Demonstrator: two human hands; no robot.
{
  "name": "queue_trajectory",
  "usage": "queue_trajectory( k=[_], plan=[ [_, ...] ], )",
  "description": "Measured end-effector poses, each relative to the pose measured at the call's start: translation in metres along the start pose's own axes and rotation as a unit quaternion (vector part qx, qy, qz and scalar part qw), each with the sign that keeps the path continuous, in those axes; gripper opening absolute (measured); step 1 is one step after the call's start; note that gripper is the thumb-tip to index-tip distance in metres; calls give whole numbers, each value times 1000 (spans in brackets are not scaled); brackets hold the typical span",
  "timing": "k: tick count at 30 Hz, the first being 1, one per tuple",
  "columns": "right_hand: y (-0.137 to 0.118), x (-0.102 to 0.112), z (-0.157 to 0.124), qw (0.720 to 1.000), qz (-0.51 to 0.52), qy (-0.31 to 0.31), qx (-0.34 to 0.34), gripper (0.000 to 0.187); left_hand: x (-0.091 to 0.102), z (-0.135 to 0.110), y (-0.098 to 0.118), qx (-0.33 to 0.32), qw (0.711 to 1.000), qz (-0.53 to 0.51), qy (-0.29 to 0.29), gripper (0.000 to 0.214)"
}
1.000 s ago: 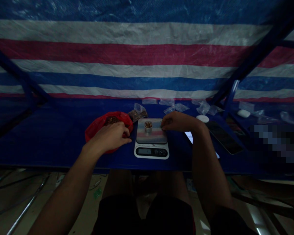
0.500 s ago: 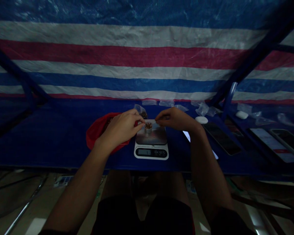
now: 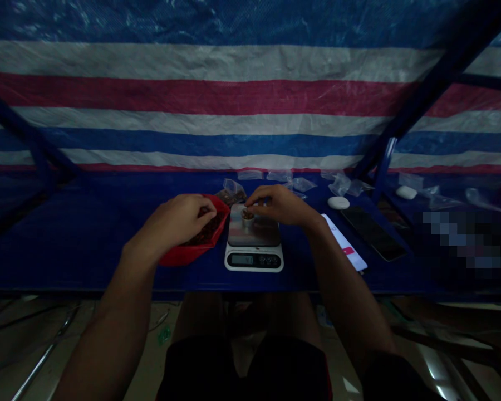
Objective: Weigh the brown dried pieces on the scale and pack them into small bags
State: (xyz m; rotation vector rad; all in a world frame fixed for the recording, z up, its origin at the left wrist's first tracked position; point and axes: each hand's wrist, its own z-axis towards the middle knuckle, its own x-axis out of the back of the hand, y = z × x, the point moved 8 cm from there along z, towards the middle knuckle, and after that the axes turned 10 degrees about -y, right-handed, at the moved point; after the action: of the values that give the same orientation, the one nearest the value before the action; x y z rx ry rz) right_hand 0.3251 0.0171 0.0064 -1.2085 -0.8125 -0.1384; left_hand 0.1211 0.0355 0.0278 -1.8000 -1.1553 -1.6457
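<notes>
My left hand (image 3: 176, 218) is curled down into a red plastic bag (image 3: 192, 256), its fingers among the dark brown dried pieces (image 3: 204, 233) inside. My right hand (image 3: 275, 205) hangs over a digital kitchen scale (image 3: 254, 239), with its fingertips pinched together at a small cup (image 3: 247, 218). The cup stands on the scale's platform, holding brown pieces. I cannot tell whether either hand holds a piece. The scale's display is lit, but its digits are too small to read.
Behind the scale lies a clear bag of brown pieces (image 3: 229, 196), and several small clear bags (image 3: 279, 175) line the back. To the right are a white oval object (image 3: 338, 203), a white card (image 3: 344, 243) and a black smartphone (image 3: 373, 234). A striped tarp (image 3: 217, 94) hangs behind the blue table.
My left hand has moved away from the cup, back down into the red bag. My right fingertips have shifted left, closer over the cup.
</notes>
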Motion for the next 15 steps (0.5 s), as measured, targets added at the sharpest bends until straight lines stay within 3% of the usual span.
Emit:
queue_trajectory(
  k=[2,5,8,15],
  plan=[
    [-2,-1,0,1000,-17,-8,10,14,-16,-2,-26,41,997,-3,-72,25],
    [-2,1,1,1000,5,4,22,23,-33,0,-44,40,995,-7,-93,29],
    [2,7,1,997,56,47,30,27,-43,6,-42,14,997,5,-82,39],
    [11,17,1,992,59,109,27,23,-43,14,-30,-15,996,-11,-82,24]
  ],
)
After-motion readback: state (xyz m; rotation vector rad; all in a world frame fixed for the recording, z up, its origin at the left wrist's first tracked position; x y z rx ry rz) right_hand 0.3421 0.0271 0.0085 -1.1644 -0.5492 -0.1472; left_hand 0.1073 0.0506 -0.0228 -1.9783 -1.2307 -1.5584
